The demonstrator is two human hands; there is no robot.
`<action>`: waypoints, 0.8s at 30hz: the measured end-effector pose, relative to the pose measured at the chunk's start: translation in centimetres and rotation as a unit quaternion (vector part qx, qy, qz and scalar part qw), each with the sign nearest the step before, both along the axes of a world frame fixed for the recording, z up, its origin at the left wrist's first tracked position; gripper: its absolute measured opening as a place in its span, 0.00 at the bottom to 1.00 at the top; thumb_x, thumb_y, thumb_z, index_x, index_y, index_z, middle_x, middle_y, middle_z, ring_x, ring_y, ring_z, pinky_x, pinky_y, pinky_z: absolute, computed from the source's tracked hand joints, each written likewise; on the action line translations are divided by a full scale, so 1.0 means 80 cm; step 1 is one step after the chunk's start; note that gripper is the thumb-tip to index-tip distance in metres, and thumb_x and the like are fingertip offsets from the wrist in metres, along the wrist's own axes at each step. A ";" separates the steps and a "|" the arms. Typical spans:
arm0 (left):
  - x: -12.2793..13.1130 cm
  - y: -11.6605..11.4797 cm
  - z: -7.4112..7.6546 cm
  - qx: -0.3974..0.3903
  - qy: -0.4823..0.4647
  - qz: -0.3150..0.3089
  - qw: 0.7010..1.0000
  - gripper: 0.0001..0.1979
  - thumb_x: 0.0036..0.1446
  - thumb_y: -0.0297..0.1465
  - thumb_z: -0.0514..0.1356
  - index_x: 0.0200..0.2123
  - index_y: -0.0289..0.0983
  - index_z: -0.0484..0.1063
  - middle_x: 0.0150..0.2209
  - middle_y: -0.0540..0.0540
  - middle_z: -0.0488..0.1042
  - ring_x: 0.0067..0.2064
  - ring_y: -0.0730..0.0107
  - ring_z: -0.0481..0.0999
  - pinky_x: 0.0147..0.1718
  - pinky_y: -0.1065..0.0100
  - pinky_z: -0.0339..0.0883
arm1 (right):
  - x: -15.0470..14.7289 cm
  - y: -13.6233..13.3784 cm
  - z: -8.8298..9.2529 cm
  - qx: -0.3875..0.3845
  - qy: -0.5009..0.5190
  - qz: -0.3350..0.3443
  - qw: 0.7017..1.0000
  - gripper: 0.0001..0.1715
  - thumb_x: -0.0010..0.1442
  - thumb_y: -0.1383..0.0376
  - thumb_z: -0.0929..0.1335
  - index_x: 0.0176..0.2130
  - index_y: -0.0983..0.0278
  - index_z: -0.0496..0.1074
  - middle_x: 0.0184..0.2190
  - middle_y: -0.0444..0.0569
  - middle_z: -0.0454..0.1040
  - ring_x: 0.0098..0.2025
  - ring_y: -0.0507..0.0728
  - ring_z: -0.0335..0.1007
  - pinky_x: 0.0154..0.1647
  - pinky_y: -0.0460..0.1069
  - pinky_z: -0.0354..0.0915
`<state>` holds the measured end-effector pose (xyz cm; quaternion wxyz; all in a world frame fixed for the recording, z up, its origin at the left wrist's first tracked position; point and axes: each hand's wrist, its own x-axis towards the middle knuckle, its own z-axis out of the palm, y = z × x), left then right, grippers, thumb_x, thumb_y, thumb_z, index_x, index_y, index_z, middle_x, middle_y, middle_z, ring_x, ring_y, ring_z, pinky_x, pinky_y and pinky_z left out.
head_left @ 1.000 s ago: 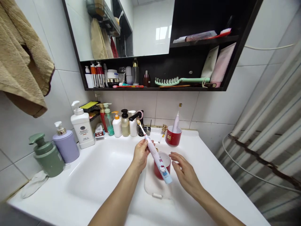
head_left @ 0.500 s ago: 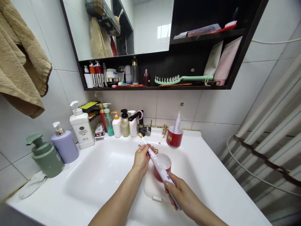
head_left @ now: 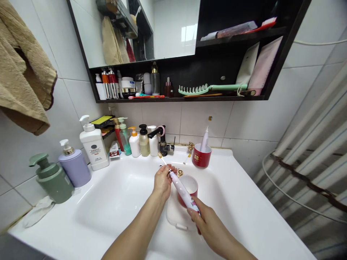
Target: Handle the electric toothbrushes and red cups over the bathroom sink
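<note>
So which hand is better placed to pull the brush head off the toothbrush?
Probably the left: the left hand is at the neck of the toothbrush, just below the brush head, while the right hand grips the lower end.

Right hand [head_left: 207, 220] joins the toothbrush [head_left: 182, 188]

On my feed, I see that hand wrapped around the lower handle; a second ago it hung apart from it, beside the nearer red cup [head_left: 181, 200]. Its fingers cover the cartoon cat, and the brush head [head_left: 160, 155] sits lower, farther below the black tap [head_left: 162, 141]
</note>
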<state>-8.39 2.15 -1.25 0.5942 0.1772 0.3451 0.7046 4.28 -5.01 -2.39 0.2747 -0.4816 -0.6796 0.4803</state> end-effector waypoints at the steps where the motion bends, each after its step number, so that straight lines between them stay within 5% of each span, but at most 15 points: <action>1: 0.000 0.000 0.000 -0.001 0.000 0.001 1.000 0.01 0.43 0.24 0.52 0.22 0.32 0.63 0.18 0.50 0.67 0.22 0.76 0.69 0.28 0.71 0.63 | 0.000 0.000 0.001 -0.002 -0.002 0.000 1.000 0.12 0.51 0.57 0.55 0.32 0.63 0.56 0.19 0.39 0.55 0.17 0.46 0.53 0.16 0.42 0.52; 7: 0.003 0.001 -0.002 -0.012 -0.006 0.013 1.000 0.01 0.42 0.23 0.53 0.22 0.32 0.63 0.18 0.49 0.67 0.23 0.76 0.69 0.28 0.71 0.64 | 0.003 0.001 0.003 0.034 -0.029 -0.007 0.999 0.12 0.51 0.58 0.55 0.32 0.62 0.57 0.18 0.40 0.57 0.17 0.47 0.53 0.18 0.42 0.53; 14: -0.014 0.010 -0.003 -0.035 0.012 0.052 0.998 0.04 0.44 0.22 0.50 0.22 0.32 0.62 0.18 0.50 0.66 0.21 0.79 0.68 0.27 0.74 0.63 | 0.009 -0.001 0.001 -0.056 -0.007 0.019 0.998 0.10 0.51 0.59 0.54 0.27 0.64 0.55 0.20 0.40 0.56 0.15 0.44 0.53 0.11 0.39 0.49; 17: -0.019 0.025 -0.003 -0.067 0.137 0.002 0.988 0.03 0.45 0.23 0.51 0.22 0.32 0.61 0.18 0.49 0.66 0.20 0.78 0.68 0.25 0.74 0.63 | 0.010 -0.001 0.004 -0.048 0.004 0.013 0.999 0.10 0.51 0.60 0.54 0.29 0.64 0.56 0.20 0.39 0.56 0.15 0.43 0.53 0.12 0.39 0.49; 20: -0.007 0.053 -0.006 -0.108 0.322 -0.065 0.938 0.04 0.44 0.24 0.51 0.20 0.34 0.59 0.17 0.49 0.66 0.19 0.76 0.67 0.22 0.72 0.62 | 0.011 -0.001 0.011 -0.044 0.030 0.007 0.999 0.11 0.51 0.59 0.54 0.29 0.64 0.56 0.21 0.39 0.56 0.15 0.43 0.52 0.12 0.40 0.50; 24: 0.013 0.105 -0.013 -0.146 0.440 -0.055 0.884 0.05 0.41 0.25 0.52 0.17 0.35 0.58 0.15 0.49 0.64 0.19 0.72 0.67 0.21 0.70 0.60 | 0.014 -0.001 0.025 -0.045 0.053 -0.006 0.998 0.11 0.51 0.59 0.55 0.29 0.64 0.56 0.20 0.40 0.56 0.15 0.44 0.52 0.12 0.40 0.51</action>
